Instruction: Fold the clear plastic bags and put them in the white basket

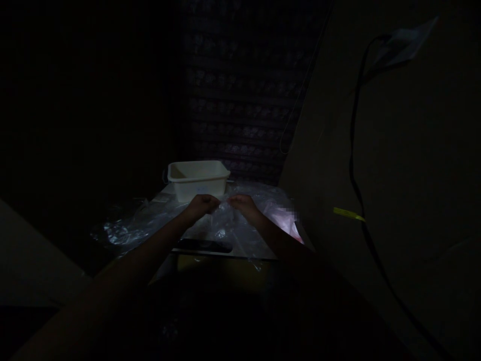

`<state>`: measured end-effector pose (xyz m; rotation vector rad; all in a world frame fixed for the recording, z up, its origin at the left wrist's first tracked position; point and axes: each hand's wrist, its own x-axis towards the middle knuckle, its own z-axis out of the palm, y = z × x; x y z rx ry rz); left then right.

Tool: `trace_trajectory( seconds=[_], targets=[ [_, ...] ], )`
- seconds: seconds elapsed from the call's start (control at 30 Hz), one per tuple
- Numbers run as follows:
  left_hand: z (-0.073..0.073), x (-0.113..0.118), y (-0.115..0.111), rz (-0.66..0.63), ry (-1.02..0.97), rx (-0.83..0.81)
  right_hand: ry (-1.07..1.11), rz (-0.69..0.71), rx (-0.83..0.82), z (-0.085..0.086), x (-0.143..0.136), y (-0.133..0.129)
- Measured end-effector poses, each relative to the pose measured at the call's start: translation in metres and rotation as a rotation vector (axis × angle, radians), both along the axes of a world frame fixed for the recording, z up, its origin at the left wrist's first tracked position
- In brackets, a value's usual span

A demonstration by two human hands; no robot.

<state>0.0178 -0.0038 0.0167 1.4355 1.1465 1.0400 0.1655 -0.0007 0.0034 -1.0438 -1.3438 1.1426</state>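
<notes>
Over the middle of the table, my left hand [203, 204] pinches the edge of a clear plastic bag [222, 220]. My right hand [244, 204] pinches the same bag a short way to the right, and the bag hangs down between the two hands. Behind my left hand stands a cream plastic tub [199, 188]. More clear plastic [126, 233] lies crumpled at the table's left side, and a pinkish-white bag [283, 220] is to the right of my right hand. The light is very dim.
A dark flat object [205, 245] lies along the table's front edge. On the right wall a black cable [352, 150] with a yellow tag [347, 214] hangs from a socket [404, 45]. Rows of shiny items line the back.
</notes>
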Motion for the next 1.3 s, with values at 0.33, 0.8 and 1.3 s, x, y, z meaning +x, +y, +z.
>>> trace_trajectory(
  seconds=[0.33, 0.8, 1.3],
  targets=[
    [-0.0016, -0.0065, 0.0035, 0.041, 0.034, -0.014, -0.01, -0.016, -0.008, 0.0003, 0.0028, 0.001],
    [-0.0021, -0.008, 0.0053, 0.05, 0.04, -0.033, -0.002, 0.012, -0.001, -0.0026, 0.0031, 0.0028],
    [-0.0047, -0.0078, 0.0022, -0.007, -0.012, -0.074, 0.022, 0.018, -0.019, 0.0008, 0.0053, -0.0003]
  ],
)
